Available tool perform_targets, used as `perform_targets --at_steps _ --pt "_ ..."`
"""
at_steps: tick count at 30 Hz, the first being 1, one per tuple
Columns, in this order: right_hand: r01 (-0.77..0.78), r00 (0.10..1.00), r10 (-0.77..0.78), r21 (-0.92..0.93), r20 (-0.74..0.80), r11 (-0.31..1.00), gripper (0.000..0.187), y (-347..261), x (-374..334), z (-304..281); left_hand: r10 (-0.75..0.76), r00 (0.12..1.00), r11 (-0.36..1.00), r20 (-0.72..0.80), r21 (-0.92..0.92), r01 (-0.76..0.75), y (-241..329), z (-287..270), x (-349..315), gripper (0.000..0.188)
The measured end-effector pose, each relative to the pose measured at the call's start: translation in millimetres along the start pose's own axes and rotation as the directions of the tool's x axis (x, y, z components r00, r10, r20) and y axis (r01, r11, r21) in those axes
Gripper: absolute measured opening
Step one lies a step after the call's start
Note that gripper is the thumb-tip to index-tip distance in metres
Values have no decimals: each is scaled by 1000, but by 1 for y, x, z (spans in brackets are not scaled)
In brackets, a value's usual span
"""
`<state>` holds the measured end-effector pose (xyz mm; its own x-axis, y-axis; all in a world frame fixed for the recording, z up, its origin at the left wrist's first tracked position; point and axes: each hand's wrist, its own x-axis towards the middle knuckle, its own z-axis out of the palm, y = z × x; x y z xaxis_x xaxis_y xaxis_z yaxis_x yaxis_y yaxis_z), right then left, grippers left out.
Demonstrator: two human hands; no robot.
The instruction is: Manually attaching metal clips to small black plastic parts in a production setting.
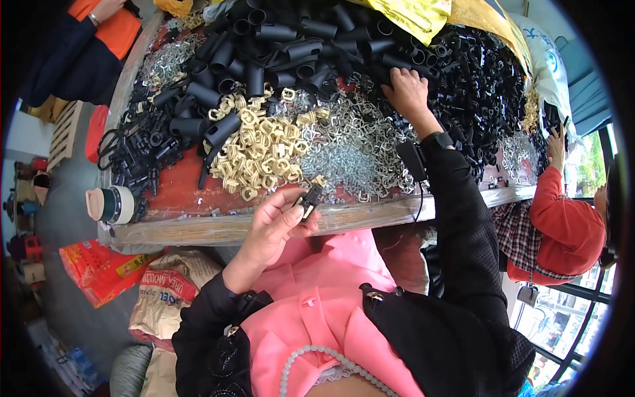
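Observation:
My left hand (276,220) is closed on a small black plastic part (309,200) just above the near table edge. A beige piece (319,180) shows at the part's upper end; whether the two are joined I cannot tell. Stretched out to the far side, my right hand (408,92) has its fingers apart on the black pile, beside the black tubes (390,59). Its fingertips touch the pile, and nothing shows held in it. Between my hands lie heaps of beige plastic rings (258,145) and shiny metal clips (357,132).
A wooden rim (357,218) edges the red table. Small black parts heap at the right (473,92) and left (145,142). A pink-and-white cup (112,204) stands at the left corner. A black box with a cord (412,161) is near my right forearm. Co-workers sit at both sides.

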<state>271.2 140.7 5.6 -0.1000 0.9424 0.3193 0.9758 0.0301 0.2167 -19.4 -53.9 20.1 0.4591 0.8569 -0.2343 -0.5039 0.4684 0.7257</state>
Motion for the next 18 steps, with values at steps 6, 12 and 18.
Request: perform_targets --at_steps 6,12,18 --pt "71 964 53 446 -259 892 33 9 -43 -43 10 1000 1000 -21 5 -10 0 -4 -15 28" --pt "-96 924 351 981 152 -171 26 28 -104 -69 20 1000 998 -7 66 -20 -7 8 -28 30" --pt "-139 804 123 385 581 -912 28 9 -146 -96 29 1000 995 -9 96 -28 -14 21 -41 31"
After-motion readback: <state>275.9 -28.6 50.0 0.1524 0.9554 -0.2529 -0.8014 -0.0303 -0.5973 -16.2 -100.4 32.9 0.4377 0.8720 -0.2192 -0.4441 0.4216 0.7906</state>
